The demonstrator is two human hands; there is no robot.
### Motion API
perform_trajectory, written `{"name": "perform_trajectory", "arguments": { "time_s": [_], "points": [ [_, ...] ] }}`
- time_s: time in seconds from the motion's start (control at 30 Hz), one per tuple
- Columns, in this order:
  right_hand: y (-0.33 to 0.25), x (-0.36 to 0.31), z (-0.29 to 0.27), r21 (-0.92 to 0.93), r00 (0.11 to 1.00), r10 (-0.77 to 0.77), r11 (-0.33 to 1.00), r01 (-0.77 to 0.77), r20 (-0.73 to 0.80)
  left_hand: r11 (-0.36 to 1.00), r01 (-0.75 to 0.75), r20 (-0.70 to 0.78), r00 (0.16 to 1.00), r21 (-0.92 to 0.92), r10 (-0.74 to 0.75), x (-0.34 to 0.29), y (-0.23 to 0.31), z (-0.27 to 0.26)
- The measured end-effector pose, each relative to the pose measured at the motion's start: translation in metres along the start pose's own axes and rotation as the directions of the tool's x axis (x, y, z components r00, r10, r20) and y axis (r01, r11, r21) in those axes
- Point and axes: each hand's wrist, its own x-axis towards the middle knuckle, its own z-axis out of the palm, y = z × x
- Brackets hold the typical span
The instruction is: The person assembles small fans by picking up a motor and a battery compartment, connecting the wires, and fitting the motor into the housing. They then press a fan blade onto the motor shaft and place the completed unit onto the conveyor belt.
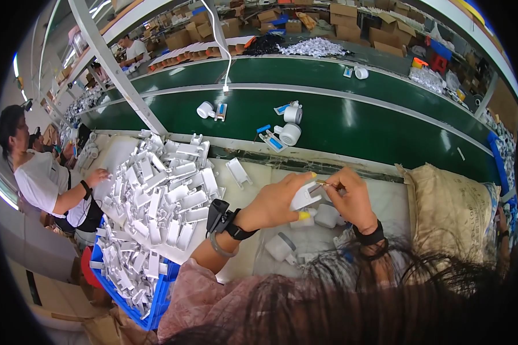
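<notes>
Over the pale worktable [385,201], my left hand [273,202] grips a white plastic housing [304,198] between thumb and fingers. My right hand [354,198] is closed in a pinch at the housing's right side, on a thin brass-coloured piece [321,182] whose exact kind I cannot make out. Below the hands lie round white plastic parts [280,247], some partly hidden by my hands and by hair. A single white housing [238,172] lies left of my left hand, beside a large heap of similar housings [172,187].
A blue crate [112,287] full of white housings stands at lower left. Beyond the table runs a green conveyor belt [172,112] carrying round white units [290,134] with blue pieces. A stuffed woven sack [452,213] sits at right. A co-worker [52,172] reaches toward the heap.
</notes>
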Motion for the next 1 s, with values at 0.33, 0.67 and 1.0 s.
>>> {"name": "perform_trajectory", "arguments": {
  "time_s": [0.33,0.67,1.0],
  "points": [
    [0.002,0.004,-0.007,0.011,0.995,-0.004,1.0,0.003,0.098,0.622,0.285,0.187,0.957,-0.729,-0.22,-0.001,-0.03,0.0],
    [-0.001,0.003,-0.006,-0.035,0.998,0.004,0.999,-0.001,0.068,0.554,0.327,0.25,0.945,-0.766,-0.212,0.001,-0.029,0.004],
    [0.003,0.003,-0.007,-0.064,0.992,-0.044,0.997,0.052,0.117,0.987,-0.145,-0.128,0.983,-0.065,0.136,0.002,-0.018,0.001]
  ]
}}
